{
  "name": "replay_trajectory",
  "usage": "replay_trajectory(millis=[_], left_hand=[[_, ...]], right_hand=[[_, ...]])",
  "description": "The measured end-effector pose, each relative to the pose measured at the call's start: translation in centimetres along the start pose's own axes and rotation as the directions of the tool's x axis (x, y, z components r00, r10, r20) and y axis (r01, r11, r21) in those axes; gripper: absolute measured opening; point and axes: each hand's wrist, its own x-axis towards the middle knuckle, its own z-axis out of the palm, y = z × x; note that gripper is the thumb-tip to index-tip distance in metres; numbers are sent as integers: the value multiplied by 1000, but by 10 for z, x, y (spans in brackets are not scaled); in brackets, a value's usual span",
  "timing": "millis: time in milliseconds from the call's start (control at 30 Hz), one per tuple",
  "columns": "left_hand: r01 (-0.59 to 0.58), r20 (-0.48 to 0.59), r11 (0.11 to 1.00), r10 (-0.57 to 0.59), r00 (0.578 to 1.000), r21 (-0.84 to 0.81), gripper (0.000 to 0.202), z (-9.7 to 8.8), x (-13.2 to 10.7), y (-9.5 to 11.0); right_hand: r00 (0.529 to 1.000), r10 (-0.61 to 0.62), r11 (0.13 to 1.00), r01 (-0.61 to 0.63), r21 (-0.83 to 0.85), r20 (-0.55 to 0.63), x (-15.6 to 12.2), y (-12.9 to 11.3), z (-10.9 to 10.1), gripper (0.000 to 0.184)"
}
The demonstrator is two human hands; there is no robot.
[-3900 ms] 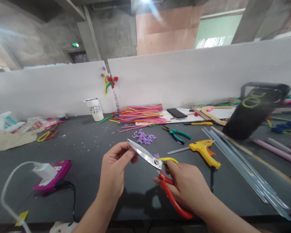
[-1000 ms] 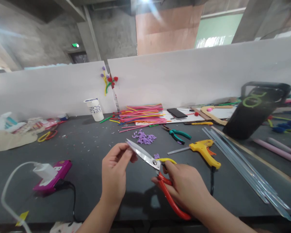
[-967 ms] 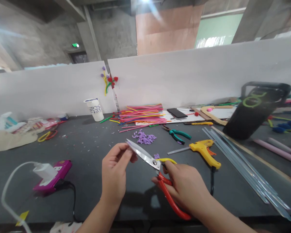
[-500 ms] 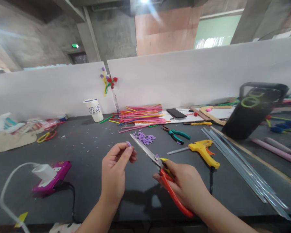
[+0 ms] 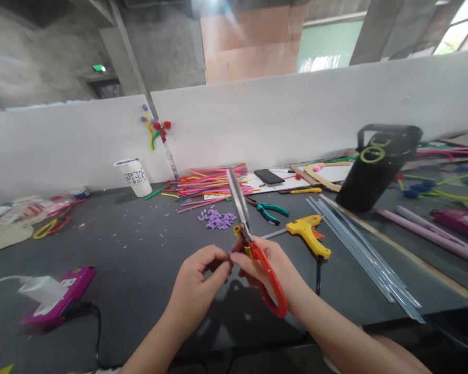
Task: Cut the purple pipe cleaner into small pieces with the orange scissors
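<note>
My left hand [image 5: 203, 283] is closed in a pinch, its fingertips meeting those of my right hand. Between them a bit of a purple pipe cleaner piece [image 5: 230, 254] shows, mostly covered by the fingers. My right hand [image 5: 271, 265] grips red-handled scissors [image 5: 271, 283], blades pointing up and away and closed together. Its thumb and forefinger reach toward the left fingertips. Just beyond the hands lies a pile of short purple pipe cleaner pieces [image 5: 217, 218] on the dark table.
Behind the pile lie many coloured pipe cleaners [image 5: 210, 182]. To the right are teal-handled pliers [image 5: 273, 212], a yellow glue gun [image 5: 306, 231], clear glue sticks [image 5: 362, 254] and a black bottle [image 5: 374, 171]. A paper cup [image 5: 134, 179] and a purple power strip [image 5: 62, 296] are on the left.
My two hands have come together at the fingertips. The scissors have swung from pointing up-left to nearly upright. The view has turned slightly to the right.
</note>
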Motion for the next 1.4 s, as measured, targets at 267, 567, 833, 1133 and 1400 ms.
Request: replay_trajectory(millis=[267, 567, 833, 1133, 1400], left_hand=[[-34, -15, 990, 36, 999, 136, 12, -1, 2, -2], [182, 46, 938, -176, 983, -296, 10, -3, 6, -5], [195, 189, 953, -152, 970, -233, 13, 1, 4, -2], [210, 58, 958, -203, 978, -197, 9, 3, 6, -6], [106, -9, 992, -106, 994, 72, 9, 4, 5, -6]], right_hand=[[993, 26, 1000, -27, -2, -119, 3, -1, -3, 16], [999, 17, 1000, -17, -13, -32, 1, 3, -1, 9], [994, 106, 994, -107, 35, 17, 1, -4, -5, 11], [986, -161, 933, 136, -332, -49, 6, 15, -3, 6], [981, -186, 897, 147, -416, -55, 8, 20, -4, 5]])
